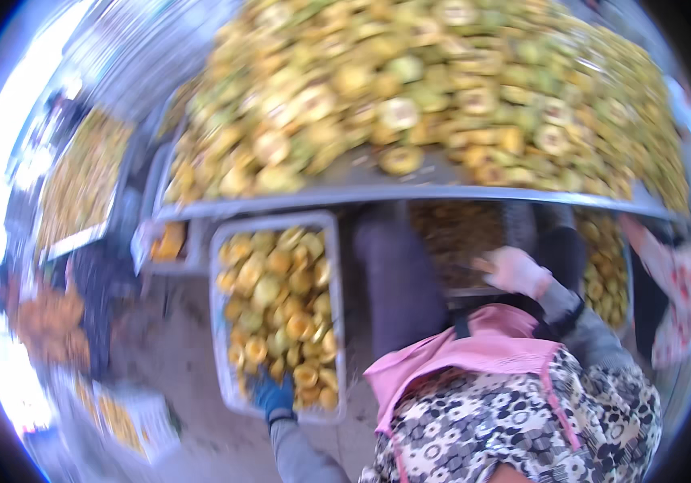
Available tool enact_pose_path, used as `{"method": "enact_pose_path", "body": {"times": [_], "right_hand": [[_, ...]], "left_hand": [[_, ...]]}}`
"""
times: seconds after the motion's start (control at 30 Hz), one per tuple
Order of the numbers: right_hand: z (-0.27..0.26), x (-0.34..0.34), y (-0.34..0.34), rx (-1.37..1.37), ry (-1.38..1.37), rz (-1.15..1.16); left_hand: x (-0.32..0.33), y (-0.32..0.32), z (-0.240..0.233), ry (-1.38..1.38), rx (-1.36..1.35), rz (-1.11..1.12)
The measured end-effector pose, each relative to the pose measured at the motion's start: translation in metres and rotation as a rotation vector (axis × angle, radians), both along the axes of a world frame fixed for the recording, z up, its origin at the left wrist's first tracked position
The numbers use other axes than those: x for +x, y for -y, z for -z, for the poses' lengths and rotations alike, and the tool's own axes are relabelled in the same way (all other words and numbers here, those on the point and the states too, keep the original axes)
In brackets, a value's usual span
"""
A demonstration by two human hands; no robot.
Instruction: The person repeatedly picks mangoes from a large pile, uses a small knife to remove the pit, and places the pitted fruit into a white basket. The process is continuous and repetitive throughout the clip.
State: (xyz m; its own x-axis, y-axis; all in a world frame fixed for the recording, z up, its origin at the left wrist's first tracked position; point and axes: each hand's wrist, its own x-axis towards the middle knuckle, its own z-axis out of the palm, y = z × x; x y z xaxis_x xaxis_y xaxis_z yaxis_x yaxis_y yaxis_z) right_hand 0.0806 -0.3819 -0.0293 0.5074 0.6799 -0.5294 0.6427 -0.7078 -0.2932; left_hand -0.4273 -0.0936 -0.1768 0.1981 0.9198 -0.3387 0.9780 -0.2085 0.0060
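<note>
My left hand (274,395), in a blue glove, reaches into the near end of a white plastic crate (340,302) filled with halved yellow-green fruit (267,290); its fingertips are among the fruit, and whether they grip any is hidden. My right hand (514,271), in a pale glove, is over my lap, closed around a small tan handle (483,264), perhaps a knife's; the tool's far end is blurred. Ahead, a metal-edged table (406,193) bears a large heap of halved fruit (400,90), some with dark centres.
A container with dark brown matter (457,241) stands under the table between my knees, and another crate of fruit (605,271) to the right. People in an orange top (52,326) and a red-patterned garment (681,290) are on either side. Another fruit-laden table (86,181) stands left.
</note>
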Motion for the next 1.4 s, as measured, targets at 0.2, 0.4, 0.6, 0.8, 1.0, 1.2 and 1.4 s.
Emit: {"method": "enact_pose_path", "body": {"times": [0.2, 0.4, 0.6, 0.8, 1.0, 1.2, 1.4], "right_hand": [[-0.097, 0.024, -0.059, 0.327, 0.234, -0.253], [-0.208, -0.001, -0.115, 0.689, 0.425, -0.819], [-0.243, -0.041, -0.132, 0.876, 0.368, -1.106], [-0.231, -0.052, -0.119, 0.874, 0.274, -1.098], [-0.232, -0.057, -0.115, 0.799, 0.263, -1.114], [-0.233, -0.073, -0.108, 0.662, 0.290, -1.151], [-0.226, -0.092, -0.093, 0.582, 0.245, -1.217]], "left_hand": [[0.062, 0.010, -0.023, 0.128, 0.455, 0.244], [0.137, 0.075, -0.084, 0.058, 0.135, 0.389], [0.207, 0.103, -0.109, 0.178, 0.099, 0.673], [0.252, 0.101, -0.071, 0.243, -0.009, 0.956], [0.279, 0.103, -0.049, 0.149, -0.070, 1.034], [0.271, 0.092, -0.031, 0.047, -0.090, 0.994], [0.229, 0.069, -0.017, -0.074, -0.105, 0.942]]}}
